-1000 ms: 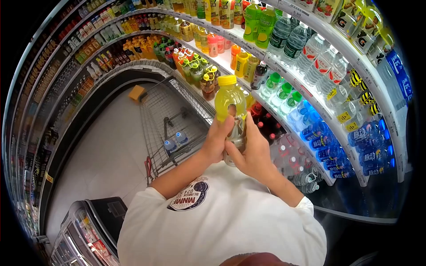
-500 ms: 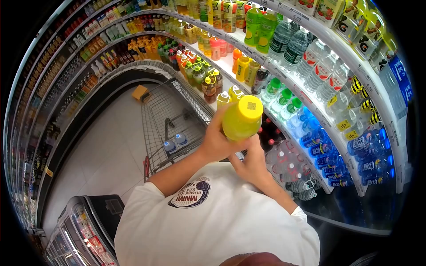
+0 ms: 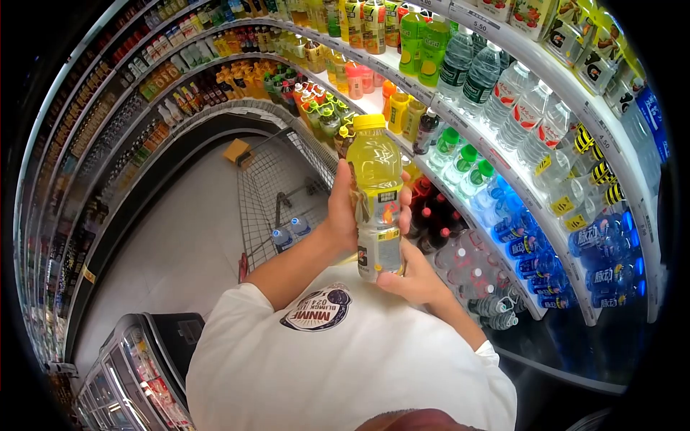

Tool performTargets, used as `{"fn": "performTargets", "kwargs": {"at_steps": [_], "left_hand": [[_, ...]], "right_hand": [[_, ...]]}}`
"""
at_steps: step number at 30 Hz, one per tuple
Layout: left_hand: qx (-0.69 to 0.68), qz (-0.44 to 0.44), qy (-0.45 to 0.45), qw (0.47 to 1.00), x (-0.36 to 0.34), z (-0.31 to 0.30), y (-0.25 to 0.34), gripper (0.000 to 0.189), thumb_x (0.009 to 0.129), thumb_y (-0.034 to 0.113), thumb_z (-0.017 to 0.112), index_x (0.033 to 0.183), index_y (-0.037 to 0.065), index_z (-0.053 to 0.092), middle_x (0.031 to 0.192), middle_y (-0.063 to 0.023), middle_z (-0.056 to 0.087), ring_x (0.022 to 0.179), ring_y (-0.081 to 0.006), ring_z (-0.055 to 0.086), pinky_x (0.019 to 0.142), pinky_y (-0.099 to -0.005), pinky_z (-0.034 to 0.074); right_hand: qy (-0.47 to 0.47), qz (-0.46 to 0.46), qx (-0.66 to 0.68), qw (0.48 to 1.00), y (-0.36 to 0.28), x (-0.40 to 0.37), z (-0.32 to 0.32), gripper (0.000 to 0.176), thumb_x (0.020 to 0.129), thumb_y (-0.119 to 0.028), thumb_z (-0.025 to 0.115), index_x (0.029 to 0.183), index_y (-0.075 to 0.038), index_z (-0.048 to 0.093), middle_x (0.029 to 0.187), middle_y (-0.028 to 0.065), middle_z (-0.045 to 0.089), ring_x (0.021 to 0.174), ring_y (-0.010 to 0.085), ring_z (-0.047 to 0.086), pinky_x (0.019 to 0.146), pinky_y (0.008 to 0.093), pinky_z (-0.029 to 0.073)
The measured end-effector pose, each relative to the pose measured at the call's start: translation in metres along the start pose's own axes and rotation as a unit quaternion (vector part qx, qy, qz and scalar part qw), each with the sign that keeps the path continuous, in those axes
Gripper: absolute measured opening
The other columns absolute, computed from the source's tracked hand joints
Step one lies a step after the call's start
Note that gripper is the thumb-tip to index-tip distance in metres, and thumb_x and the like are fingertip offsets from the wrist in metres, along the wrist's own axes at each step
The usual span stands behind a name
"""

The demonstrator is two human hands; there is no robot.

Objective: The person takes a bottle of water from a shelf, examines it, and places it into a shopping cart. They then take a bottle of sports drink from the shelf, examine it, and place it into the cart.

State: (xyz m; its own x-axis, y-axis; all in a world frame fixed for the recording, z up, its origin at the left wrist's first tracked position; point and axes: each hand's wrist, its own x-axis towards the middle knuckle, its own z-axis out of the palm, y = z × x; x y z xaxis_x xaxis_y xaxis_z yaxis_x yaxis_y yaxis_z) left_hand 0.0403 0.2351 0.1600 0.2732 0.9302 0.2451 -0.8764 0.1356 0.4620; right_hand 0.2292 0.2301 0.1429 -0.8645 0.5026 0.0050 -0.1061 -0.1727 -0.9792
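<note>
A clear sports drink bottle (image 3: 379, 161) with yellow liquid, a yellow cap and a printed label is held upright in front of my chest. My left hand (image 3: 343, 215) wraps round its middle from the left, with fingertips showing on the right side. Low on the bottle, my right hand (image 3: 417, 276) closes on the base, its thumb pressed near the bottom edge. The side of the label with small print faces me.
Ahead and left stands a wire shopping cart (image 3: 262, 183) with two bottles (image 3: 291, 231) inside. Shelves (image 3: 496, 169) of drinks curve along the right and far side. A cardboard box (image 3: 238, 152) lies beyond the cart, and a chest freezer (image 3: 136, 366) is at lower left.
The bottle has tipped from its cap facing me to upright, so its label now shows. My right hand has moved down to its base.
</note>
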Motion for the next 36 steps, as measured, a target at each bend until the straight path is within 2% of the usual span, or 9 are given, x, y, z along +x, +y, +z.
{"fn": "performTargets", "kwargs": {"at_steps": [3, 9, 12, 21, 24, 27, 29, 33, 36], "left_hand": [[0.009, 0.015, 0.007, 1.0, 0.004, 0.001, -0.002, 0.096, 0.087, 0.087, 0.036, 0.132, 0.004, 0.05, 0.108, -0.0153, 0.066, 0.086, -0.0308, 0.069, 0.071, -0.0428, 0.057], [0.108, 0.072, 0.079, 0.988, 0.008, 0.004, 0.005, 0.102, 0.087, 0.088, 0.032, 0.136, 0.0, 0.048, 0.112, -0.0166, 0.065, 0.09, -0.0303, 0.069, 0.079, -0.0403, 0.056], [0.135, 0.08, 0.064, 0.986, 0.004, -0.001, 0.004, 0.101, 0.087, 0.087, 0.032, 0.135, 0.0, 0.048, 0.114, -0.0175, 0.065, 0.091, -0.0296, 0.07, 0.081, -0.0391, 0.056], [0.156, 0.092, 0.077, 0.981, 0.004, 0.011, 0.004, 0.083, 0.094, 0.071, 0.039, 0.135, -0.001, 0.047, 0.117, -0.02, 0.065, 0.092, -0.0337, 0.069, 0.083, -0.0437, 0.055], [0.147, 0.091, 0.078, 0.982, 0.005, 0.012, 0.004, 0.081, 0.095, 0.069, 0.039, 0.135, 0.0, 0.048, 0.118, -0.02, 0.065, 0.095, -0.0341, 0.069, 0.084, -0.044, 0.055], [0.11, 0.08, 0.11, 0.985, 0.008, 0.015, 0.005, 0.078, 0.095, 0.066, 0.039, 0.136, 0.001, 0.049, 0.12, -0.0199, 0.064, 0.1, -0.0344, 0.068, 0.086, -0.0454, 0.054], [0.109, 0.08, 0.149, 0.98, 0.007, 0.018, 0.009, 0.074, 0.097, 0.063, 0.039, 0.136, 0.002, 0.05, 0.122, -0.0199, 0.064, 0.104, -0.0347, 0.067, 0.091, -0.0467, 0.053], [0.112, 0.098, 0.182, 0.972, 0.012, 0.017, 0.006, 0.069, 0.099, 0.058, 0.04, 0.139, 0.002, 0.049, 0.125, -0.0198, 0.063, 0.11, -0.0352, 0.066, 0.098, -0.048, 0.051], [0.142, 0.092, 0.161, 0.972, 0.012, 0.021, 0.004, 0.067, 0.099, 0.055, 0.04, 0.141, 0.003, 0.047, 0.127, -0.0196, 0.063, 0.111, -0.0357, 0.065, 0.1, -0.048, 0.051]], "right_hand": [[-0.013, 0.009, 0.09, 0.996, 0.009, 0.001, -0.005, 0.08, 0.081, -0.035, 0.084, 0.138, 0.005, 0.044, 0.124, 0.0132, 0.062, 0.114, 0.0169, 0.058, 0.101, 0.0341, 0.046], [0.199, -0.052, -0.231, 0.951, 0.0, 0.002, 0.011, 0.072, 0.072, -0.032, 0.09, 0.119, 0.004, 0.049, 0.103, 0.0163, 0.07, 0.093, 0.023, 0.07, 0.083, 0.0354, 0.055], [0.21, -0.103, -0.3, 0.925, 0.014, 0.004, 0.007, 0.078, 0.069, -0.034, 0.092, 0.12, 0.005, 0.049, 0.095, 0.0191, 0.07, 0.085, 0.0286, 0.072, 0.076, 0.0374, 0.057], [0.248, -0.118, -0.319, 0.907, 0.021, 0.007, 0.006, 0.079, 0.067, -0.034, 0.093, 0.121, 0.003, 0.048, 0.101, 0.0219, 0.069, 0.089, 0.0327, 0.072, 0.077, 0.0403, 0.057], [0.245, -0.14, -0.309, 0.908, 0.022, 0.006, 0.003, 0.077, 0.069, -0.03, 0.092, 0.123, 0.003, 0.048, 0.101, 0.0187, 0.069, 0.089, 0.0287, 0.071, 0.08, 0.0389, 0.056], [0.19, -0.134, -0.228, 0.946, 0.017, 0.0, -0.006, 0.072, 0.073, -0.027, 0.089, 0.125, 0.003, 0.05, 0.103, 0.0133, 0.069, 0.091, 0.022, 0.069, 0.083, 0.0349, 0.055], [0.141, -0.09, -0.039, 0.985, 0.023, -0.003, -0.011, 0.075, 0.072, -0.033, 0.088, 0.127, 0.003, 0.051, 0.106, 0.0109, 0.068, 0.093, 0.0184, 0.066, 0.084, 0.0324, 0.053], [0.067, -0.008, 0.182, 0.981, 0.032, -0.01, -0.022, 0.084, 0.069, -0.048, 0.084, 0.129, 0.002, 0.053, 0.111, 0.0096, 0.066, 0.097, 0.017, 0.065, 0.085, 0.0309, 0.053], [0.021, 0.025, 0.247, 0.969, 0.042, -0.011, -0.029, 0.09, 0.066, -0.053, 0.083, 0.131, 0.002, 0.052, 0.113, 0.0096, 0.065, 0.099, 0.018, 0.065, 0.086, 0.0322, 0.053]]}}
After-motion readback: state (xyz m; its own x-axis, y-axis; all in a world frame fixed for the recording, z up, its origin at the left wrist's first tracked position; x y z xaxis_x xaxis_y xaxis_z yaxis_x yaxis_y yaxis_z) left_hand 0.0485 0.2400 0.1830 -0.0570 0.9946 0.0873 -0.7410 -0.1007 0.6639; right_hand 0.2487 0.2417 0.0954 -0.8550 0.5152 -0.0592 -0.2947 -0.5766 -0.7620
